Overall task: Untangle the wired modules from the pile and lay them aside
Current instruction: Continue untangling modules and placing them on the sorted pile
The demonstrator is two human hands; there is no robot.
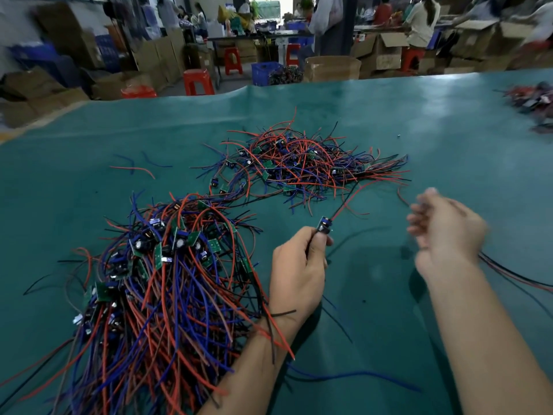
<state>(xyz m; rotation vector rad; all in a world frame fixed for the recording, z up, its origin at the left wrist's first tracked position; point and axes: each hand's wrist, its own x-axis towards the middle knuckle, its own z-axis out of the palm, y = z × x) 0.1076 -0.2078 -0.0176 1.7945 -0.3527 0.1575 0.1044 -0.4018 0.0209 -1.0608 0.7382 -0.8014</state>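
A wide green worktop [419, 121] fills the view, its far edge rippled against a blurred workshop of cardboard boxes [380, 52] and red plastic stools [197, 82]. Biggest thing on it is the near-left heap of wired modules [155, 280], red, blue and black leads fanned toward the near edge, small green boards clustered at its top. Beyond it, toward the middle of the worktop, sits the tangled pile [302, 166], leads sticking out every way. A third, blurred bundle [532, 100] lies at the far right edge. Now the hands: the left hand [296, 274] is raised above the worktop right of the near heap, fingers curled, thumb and forefinger pinching a single module [324, 226] just below its small blue body; its red and black leads [353, 196] run taut up to the tangled pile. The right hand [446, 232] is motion-blurred, fingers loosely bent; red and black wires [514, 274] trail from beneath it toward the right edge, but whether it grips them, I can't tell. A few stray leads [134, 167] lie loose left of the far pile.
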